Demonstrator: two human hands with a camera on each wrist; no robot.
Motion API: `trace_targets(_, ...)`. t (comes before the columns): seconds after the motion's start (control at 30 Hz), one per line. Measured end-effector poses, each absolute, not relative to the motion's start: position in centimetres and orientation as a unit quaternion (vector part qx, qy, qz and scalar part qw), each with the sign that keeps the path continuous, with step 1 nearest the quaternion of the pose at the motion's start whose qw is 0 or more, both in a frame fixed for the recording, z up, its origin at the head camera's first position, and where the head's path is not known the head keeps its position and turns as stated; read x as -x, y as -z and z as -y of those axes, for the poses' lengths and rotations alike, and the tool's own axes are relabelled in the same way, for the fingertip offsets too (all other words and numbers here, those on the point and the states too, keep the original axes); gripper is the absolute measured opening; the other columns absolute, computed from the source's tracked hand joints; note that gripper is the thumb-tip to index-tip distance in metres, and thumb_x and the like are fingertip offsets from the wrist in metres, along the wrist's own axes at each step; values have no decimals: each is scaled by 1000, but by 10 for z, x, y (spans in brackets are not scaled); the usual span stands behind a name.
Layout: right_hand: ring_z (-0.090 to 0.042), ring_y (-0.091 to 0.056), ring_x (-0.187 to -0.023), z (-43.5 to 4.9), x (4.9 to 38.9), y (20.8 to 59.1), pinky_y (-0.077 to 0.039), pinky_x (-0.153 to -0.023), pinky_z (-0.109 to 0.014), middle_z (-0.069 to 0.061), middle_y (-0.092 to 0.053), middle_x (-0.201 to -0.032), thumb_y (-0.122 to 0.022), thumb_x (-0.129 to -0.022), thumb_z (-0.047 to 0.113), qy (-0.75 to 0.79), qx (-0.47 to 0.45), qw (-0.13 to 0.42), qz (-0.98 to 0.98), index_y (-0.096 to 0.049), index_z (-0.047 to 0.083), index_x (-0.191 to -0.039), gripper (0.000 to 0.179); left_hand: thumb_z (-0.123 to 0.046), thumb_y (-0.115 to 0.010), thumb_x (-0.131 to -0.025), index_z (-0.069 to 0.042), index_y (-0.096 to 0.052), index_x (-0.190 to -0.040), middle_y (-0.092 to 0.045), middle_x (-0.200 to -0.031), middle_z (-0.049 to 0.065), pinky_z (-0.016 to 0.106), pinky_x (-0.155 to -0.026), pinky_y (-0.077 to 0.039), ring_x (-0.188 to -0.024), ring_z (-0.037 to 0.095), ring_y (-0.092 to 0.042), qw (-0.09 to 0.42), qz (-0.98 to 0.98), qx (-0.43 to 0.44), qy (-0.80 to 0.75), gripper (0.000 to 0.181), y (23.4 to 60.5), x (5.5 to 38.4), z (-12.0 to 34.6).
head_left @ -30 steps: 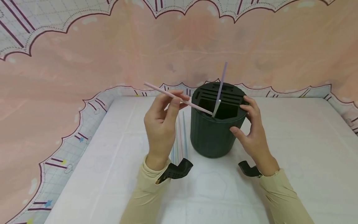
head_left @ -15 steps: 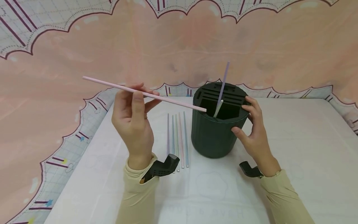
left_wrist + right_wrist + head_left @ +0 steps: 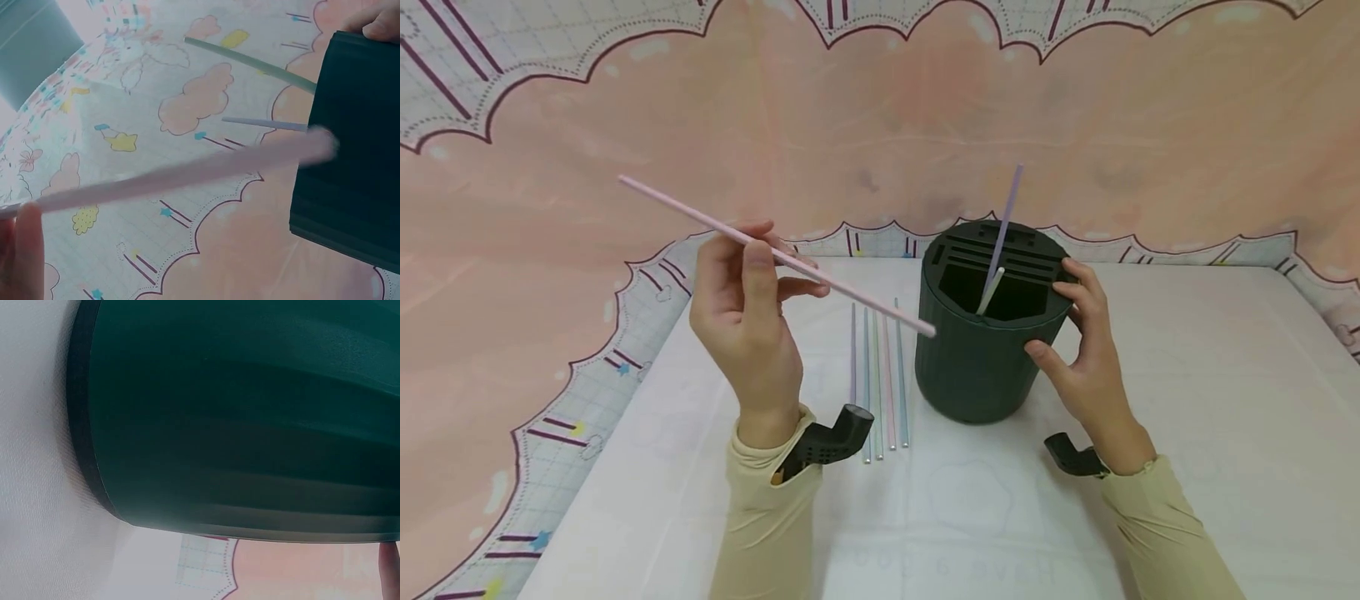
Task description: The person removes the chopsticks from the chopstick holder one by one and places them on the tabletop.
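Note:
My left hand (image 3: 748,325) pinches a pink chopstick (image 3: 857,294) between thumb and fingers, left of the holder. The chopstick slants down to the right, its thicker end just off the holder's left side in the head view; contact cannot be told. With fingers over the rim and thumb against the side, my right hand (image 3: 1093,358) grips the dark green utensil holder (image 3: 973,371). Out of its large front opening lean a purple chopstick (image 3: 1009,204) and a pale green chopstick (image 3: 991,290); their lower ends are hidden.
Several pastel chopsticks (image 3: 878,400) lie side by side on the white tabletop (image 3: 970,533), left of the holder. Narrow slots cross the back of the holder's top. A patterned peach cloth (image 3: 880,125) hangs behind the table.
My left hand has moved left, drawing the pink chopstick away from the holder's opening. Its thicker end then dropped below the rim. The right hand keeps its grip on the holder.

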State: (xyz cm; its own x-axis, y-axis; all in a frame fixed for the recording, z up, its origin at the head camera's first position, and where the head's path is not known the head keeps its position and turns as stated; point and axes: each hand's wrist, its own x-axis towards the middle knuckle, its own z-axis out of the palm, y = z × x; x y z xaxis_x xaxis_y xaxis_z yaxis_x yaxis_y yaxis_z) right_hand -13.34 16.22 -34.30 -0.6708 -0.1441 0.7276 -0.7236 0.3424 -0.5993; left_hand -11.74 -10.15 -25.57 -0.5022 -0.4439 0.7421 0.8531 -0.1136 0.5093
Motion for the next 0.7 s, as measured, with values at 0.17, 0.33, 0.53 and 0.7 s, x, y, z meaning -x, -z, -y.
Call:
trace_targets(0.17, -28, -24, -128, -162, 134, 344, -28, -100, -28, -17, -23, -141, -56, -84, 44, -499, -284, 291, 765, -34, -6, -124, 68, -4, -52, -89, 11, -56, -98, -53, -75, 21, 31, -50, -49, -61, 28, -56, 415, 550, 205, 695, 18, 251, 112, 100)
trace_targets(0.33, -28, -23, -128, -163, 134, 345, -28, -100, -31, -15, -23, -142, -57, -83, 43, -504, -281, 289, 764, -34, -6, -124, 67, -1, -51, -89, 13, -56, -101, -55, -79, 22, 29, -57, -50, -67, 26, -57, 363, 653, 191, 636, 19, 248, 109, 95)
trace_targets(0.53, -28, -23, -128, -163, 134, 345, -27, -100, -29, -16, -23, -142, -57, -84, 43, -504, -282, 290, 763, -34, -6, -124, 67, -10, -57, -88, 1, -64, -100, -59, -79, 9, 27, -58, -50, -63, 19, -55, 332, 746, 156, 555, 18, 264, 125, 101)
trace_targets(0.7, -28, -23, -128, -162, 135, 346, -27, -100, -28, -17, -23, -141, -57, -84, 42, -503, -285, 291, 762, -34, -6, -124, 67, -25, -58, -87, -12, -66, -104, -61, -76, -1, 22, -56, -49, -60, 10, -54, 311, 808, 119, 486, 23, 288, 148, 114)
